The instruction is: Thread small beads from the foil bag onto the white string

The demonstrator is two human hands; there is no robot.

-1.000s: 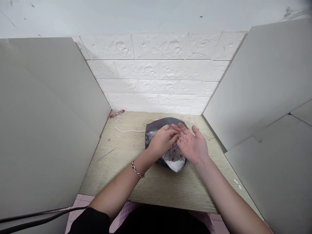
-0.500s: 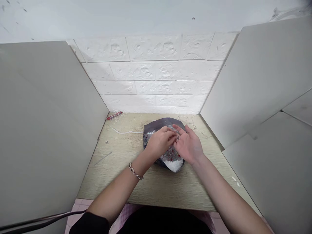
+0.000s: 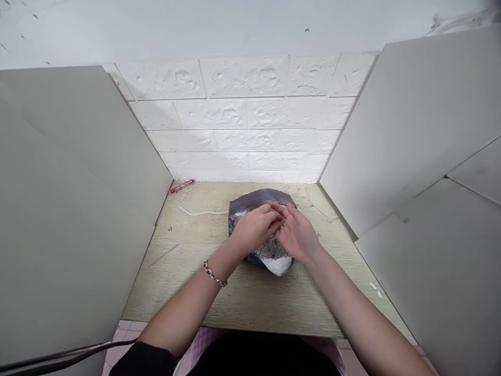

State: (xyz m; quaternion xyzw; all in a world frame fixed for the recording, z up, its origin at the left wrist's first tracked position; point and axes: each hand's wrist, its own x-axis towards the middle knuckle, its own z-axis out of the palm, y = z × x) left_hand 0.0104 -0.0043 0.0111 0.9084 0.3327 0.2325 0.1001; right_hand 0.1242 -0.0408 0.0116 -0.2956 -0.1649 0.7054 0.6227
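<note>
A dark grey plastic bag [image 3: 261, 197] lies open on the table, with small clear and red beads [image 3: 274, 249] and a white patch at its near end. Above it, my left hand [image 3: 256, 225] is closed, its fingertips pinched together over my right fingers; what they grip is too small to make out. My right hand [image 3: 300, 234] is palm up and loosely cupped, with fingers reaching under my left fingertips. Something tiny and pale shows where the fingers meet. A white beaded strand [image 3: 201, 212] runs out from the bag's left side.
A thin grey stick [image 3: 164, 255] and a small metallic bit [image 3: 169, 229] lie at left. At the back left corner is a red wrapper [image 3: 182, 186]. Thin chain-like strands [image 3: 313, 204] lie behind the bag at right. Grey panels [image 3: 78, 198] flank the table [image 3: 235, 308].
My right hand has tilted inward, its fingers curling closer to my left fingertips. The left hand keeps its pinch. The whole view has shifted slightly.
</note>
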